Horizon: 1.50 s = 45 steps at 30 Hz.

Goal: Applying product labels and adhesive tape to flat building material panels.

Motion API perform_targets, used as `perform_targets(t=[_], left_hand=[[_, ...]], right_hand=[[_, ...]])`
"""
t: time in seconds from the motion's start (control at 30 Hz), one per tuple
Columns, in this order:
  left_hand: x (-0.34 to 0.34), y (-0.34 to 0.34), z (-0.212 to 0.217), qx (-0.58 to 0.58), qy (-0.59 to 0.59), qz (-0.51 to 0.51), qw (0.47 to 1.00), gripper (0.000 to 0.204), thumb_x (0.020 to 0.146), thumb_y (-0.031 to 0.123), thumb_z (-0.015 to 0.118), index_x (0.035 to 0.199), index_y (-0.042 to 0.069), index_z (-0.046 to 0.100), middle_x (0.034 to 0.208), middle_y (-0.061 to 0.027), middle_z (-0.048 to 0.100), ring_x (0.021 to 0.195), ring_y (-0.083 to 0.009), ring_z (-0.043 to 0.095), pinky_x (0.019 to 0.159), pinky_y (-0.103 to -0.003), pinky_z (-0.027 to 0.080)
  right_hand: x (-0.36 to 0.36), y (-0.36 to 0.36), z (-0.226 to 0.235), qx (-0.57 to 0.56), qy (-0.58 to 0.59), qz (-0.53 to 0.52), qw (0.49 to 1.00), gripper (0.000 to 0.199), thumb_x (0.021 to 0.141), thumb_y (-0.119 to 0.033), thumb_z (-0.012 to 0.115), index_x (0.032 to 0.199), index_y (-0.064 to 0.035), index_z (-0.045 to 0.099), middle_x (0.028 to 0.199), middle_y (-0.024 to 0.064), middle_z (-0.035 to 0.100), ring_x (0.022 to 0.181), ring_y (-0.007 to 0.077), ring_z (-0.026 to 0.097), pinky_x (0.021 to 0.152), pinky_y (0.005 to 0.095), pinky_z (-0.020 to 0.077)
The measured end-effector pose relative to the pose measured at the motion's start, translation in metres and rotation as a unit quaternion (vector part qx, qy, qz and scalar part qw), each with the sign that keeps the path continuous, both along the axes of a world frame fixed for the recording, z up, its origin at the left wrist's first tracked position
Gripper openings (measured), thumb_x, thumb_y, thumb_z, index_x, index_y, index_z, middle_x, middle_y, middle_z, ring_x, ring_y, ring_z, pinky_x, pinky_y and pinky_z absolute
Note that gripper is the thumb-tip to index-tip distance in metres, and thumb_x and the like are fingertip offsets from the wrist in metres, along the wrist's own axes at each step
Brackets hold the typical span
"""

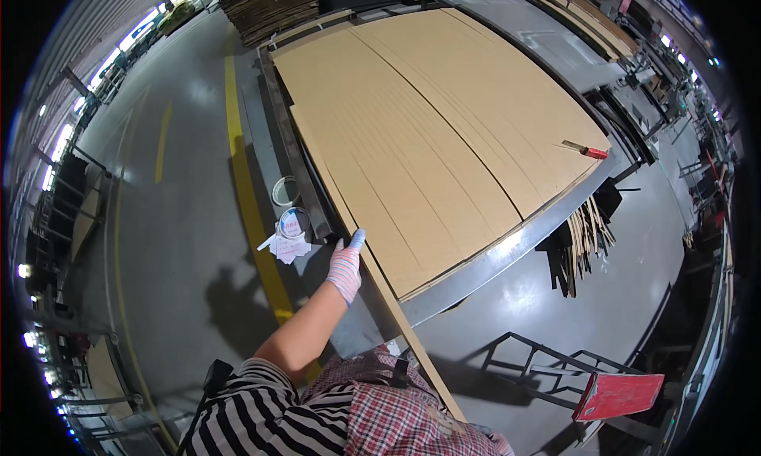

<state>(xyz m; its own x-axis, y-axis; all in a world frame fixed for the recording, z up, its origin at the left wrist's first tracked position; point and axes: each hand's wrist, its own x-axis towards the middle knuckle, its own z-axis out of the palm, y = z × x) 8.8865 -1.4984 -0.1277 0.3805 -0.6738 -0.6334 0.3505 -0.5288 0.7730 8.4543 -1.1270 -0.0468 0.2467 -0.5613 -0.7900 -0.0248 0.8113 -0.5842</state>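
A large stack of brown cardboard sheets [444, 131] lies flat on a grey metal table [507, 250]. A long narrow cardboard strip [372, 273] runs along the stack's left edge and down toward my body. My left hand [346, 266], in a white knitted glove with blue fingertips, rests on this strip near the table's front left corner, fingers laid on it. My right hand is hidden below the frame's lower edge near my checked apron. A red-handled knife [588, 150] lies on the cardboard at the right edge.
A roll of tape [294, 222] and papers [288, 247] sit on the floor left of the table, beside a yellow floor line [246, 194]. Cardboard offcuts [588, 234] hang at the table's right. A red panel [618, 395] leans at lower right. Stacked cardboard [265, 8] stands behind.
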Motion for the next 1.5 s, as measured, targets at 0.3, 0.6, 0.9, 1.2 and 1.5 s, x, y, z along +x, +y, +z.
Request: perform_targets(t=[0.3,0.6,0.9,1.2,1.5], left_hand=[[0.027,-0.014,-0.042,-0.031,-0.062,-0.044,0.997,0.07,0.098,0.037,0.059,0.153,0.004,0.033,0.151,-0.0197,0.044,0.138,-0.0311,0.043,0.113,-0.032,0.034],[0.018,-0.003,-0.049,-0.139,-0.099,-0.052,0.984,0.073,0.096,0.031,0.063,0.152,-0.002,0.03,0.152,-0.0201,0.041,0.139,-0.0289,0.041,0.114,-0.034,0.033],[0.028,-0.01,-0.061,-0.147,-0.096,-0.026,0.984,0.073,0.096,0.031,0.064,0.152,-0.001,0.03,0.152,-0.0196,0.042,0.138,-0.0283,0.042,0.115,-0.033,0.032],[0.024,-0.007,-0.04,-0.135,-0.072,-0.018,0.988,0.076,0.094,0.03,0.066,0.154,0.0,0.029,0.152,-0.0162,0.042,0.139,-0.0243,0.04,0.115,-0.032,0.03],[0.018,-0.007,-0.057,-0.158,-0.044,0.013,0.986,0.069,0.096,0.023,0.065,0.151,-0.002,0.032,0.152,-0.0169,0.043,0.138,-0.0247,0.04,0.116,-0.031,0.029]], right_hand=[[0.08,-0.087,0.017,0.005,0.041,-0.019,0.999,0.059,0.081,-0.012,0.077,0.133,0.0051,0.057,0.119,0.012,0.069,0.111,0.0193,0.063,0.101,0.0318,0.0472],[0.223,-0.245,-0.035,-0.102,-0.046,-0.04,0.993,0.04,0.091,-0.017,0.07,0.122,0.0059,0.062,0.108,0.0089,0.07,0.093,0.017,0.063,0.085,0.0329,0.0498],[0.251,-0.258,-0.055,-0.079,-0.085,-0.117,0.986,0.026,0.086,-0.01,0.075,0.106,0.0015,0.062,0.091,0.0056,0.067,0.083,0.0154,0.064,0.078,0.029,0.0539],[0.281,-0.247,-0.089,-0.071,-0.114,-0.31,0.941,0.021,0.09,-0.012,0.072,0.098,0.0004,0.056,0.099,0.0124,0.061,0.099,0.0245,0.062,0.098,0.0382,0.0503],[0.29,-0.246,-0.083,-0.114,-0.133,-0.256,0.951,0.02,0.093,-0.014,0.067,0.106,-0.0023,0.059,0.111,0.0122,0.063,0.104,0.0284,0.061,0.101,0.0423,0.0498]])
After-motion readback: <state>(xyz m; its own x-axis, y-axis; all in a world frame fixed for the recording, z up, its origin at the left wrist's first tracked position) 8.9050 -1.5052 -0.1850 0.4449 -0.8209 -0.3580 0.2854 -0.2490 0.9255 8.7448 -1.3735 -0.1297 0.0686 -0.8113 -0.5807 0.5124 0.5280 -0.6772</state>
